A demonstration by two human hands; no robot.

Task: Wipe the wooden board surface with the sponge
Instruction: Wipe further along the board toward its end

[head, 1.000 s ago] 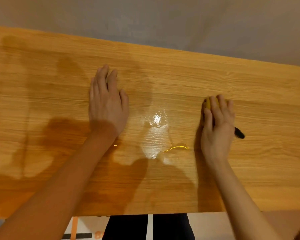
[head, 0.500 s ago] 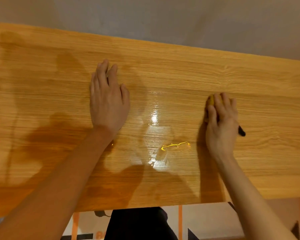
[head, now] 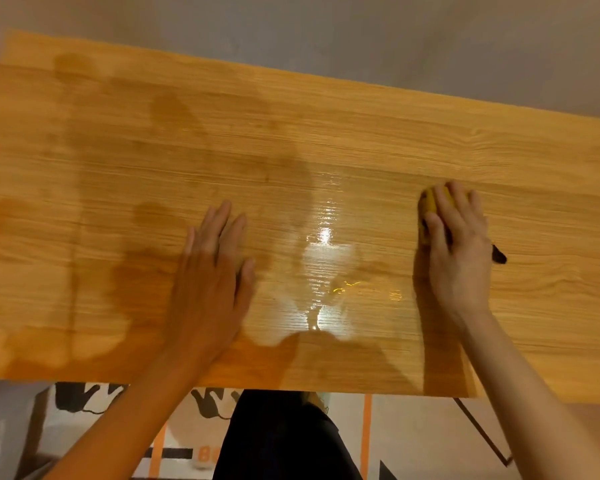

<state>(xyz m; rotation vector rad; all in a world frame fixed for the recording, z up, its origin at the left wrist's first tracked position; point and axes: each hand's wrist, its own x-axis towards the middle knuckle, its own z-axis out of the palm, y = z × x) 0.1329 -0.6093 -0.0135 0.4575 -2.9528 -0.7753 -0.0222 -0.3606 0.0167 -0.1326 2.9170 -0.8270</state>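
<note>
A long wooden board (head: 326,140) fills most of the view. My right hand (head: 456,251) presses a yellow sponge (head: 430,202) flat onto the board at the right; only the sponge's far edge and a dark corner (head: 499,255) show past my fingers. My left hand (head: 215,275) lies flat on the board left of centre, fingers stretched out, holding nothing. Between the two hands a wet, shiny patch (head: 326,258) reflects light.
The board's near edge (head: 291,388) runs just above my dark-clothed legs (head: 284,438). A grey wall (head: 326,39) stands behind the far edge. Below lies a pale floor with orange lines (head: 367,434) and a thin dark leg brace (head: 482,431).
My left hand has slid toward the near edge and looks blurred. The right hand stays pressed on the sponge at about the same spot. The view has shifted left.
</note>
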